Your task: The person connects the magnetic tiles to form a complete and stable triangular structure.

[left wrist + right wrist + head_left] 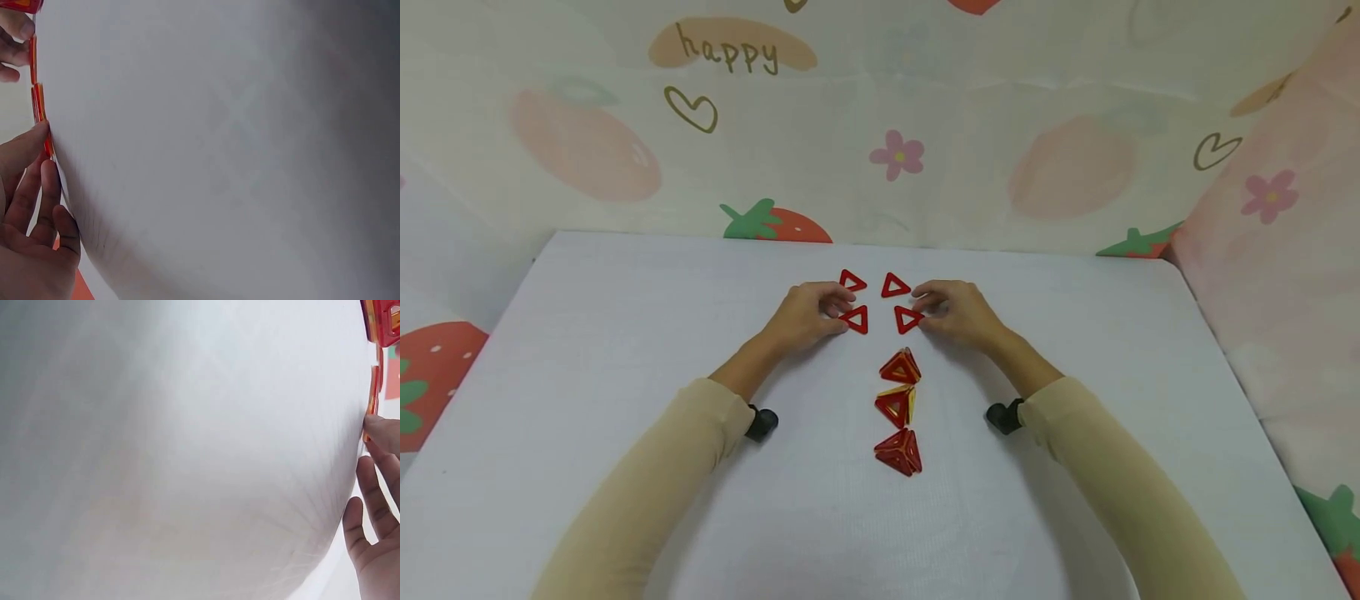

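Toward the back of the white table, my left hand (pixel 811 315) pinches the pointed outer corner of a red triangular magnetic tile (pixel 859 320) between thumb and fingers. Opposite it, my right hand (pixel 958 315) pinches the outer corner of another red triangular magnetic tile (pixel 906 319). Both tiles have hollow middles and lie flat or nearly flat, with a gap between them. Just behind are a far-left red triangle (pixel 852 282), close to my left fingertips, and a far-right one (pixel 895 285). In the wrist views the tiles (pixel 39 103) (pixel 373 390) show only edge-on.
Nearer me stand three small red pyramids in a column: the back one (pixel 900 367), the middle one (pixel 897 407) with yellow edges, and the front one (pixel 898 452). A patterned cloth (pixel 970 108) hangs behind the table (pixel 625 350).
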Motion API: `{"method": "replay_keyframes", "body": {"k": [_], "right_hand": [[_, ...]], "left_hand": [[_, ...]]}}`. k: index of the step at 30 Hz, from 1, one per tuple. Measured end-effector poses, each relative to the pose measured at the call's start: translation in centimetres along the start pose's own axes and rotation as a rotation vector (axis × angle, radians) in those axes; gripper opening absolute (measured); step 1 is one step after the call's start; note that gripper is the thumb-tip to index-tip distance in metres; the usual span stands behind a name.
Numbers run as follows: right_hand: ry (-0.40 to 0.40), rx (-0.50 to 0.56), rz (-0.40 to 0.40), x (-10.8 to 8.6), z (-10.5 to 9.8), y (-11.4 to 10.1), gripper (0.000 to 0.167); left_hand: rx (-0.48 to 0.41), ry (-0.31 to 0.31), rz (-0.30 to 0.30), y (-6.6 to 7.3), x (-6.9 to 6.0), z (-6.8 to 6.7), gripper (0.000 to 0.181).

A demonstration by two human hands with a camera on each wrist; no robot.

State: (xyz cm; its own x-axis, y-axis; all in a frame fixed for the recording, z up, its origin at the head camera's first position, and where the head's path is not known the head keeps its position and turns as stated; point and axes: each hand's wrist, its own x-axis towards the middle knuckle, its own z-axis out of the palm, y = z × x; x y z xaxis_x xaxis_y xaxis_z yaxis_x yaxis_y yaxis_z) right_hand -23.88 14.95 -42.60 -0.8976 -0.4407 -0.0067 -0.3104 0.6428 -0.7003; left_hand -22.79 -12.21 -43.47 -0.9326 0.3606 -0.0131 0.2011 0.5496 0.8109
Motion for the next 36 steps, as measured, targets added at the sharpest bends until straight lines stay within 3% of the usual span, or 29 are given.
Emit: {"method": "replay_keyframes", "body": {"k": [36], "right_hand": [[-0.018, -0.005, -0.056, 0.7, 0.8, -0.8, 0.036]], "left_hand": [[0.053, -0.030, 0.008, 1.3, 0.6, 1.4, 0.038]]}}
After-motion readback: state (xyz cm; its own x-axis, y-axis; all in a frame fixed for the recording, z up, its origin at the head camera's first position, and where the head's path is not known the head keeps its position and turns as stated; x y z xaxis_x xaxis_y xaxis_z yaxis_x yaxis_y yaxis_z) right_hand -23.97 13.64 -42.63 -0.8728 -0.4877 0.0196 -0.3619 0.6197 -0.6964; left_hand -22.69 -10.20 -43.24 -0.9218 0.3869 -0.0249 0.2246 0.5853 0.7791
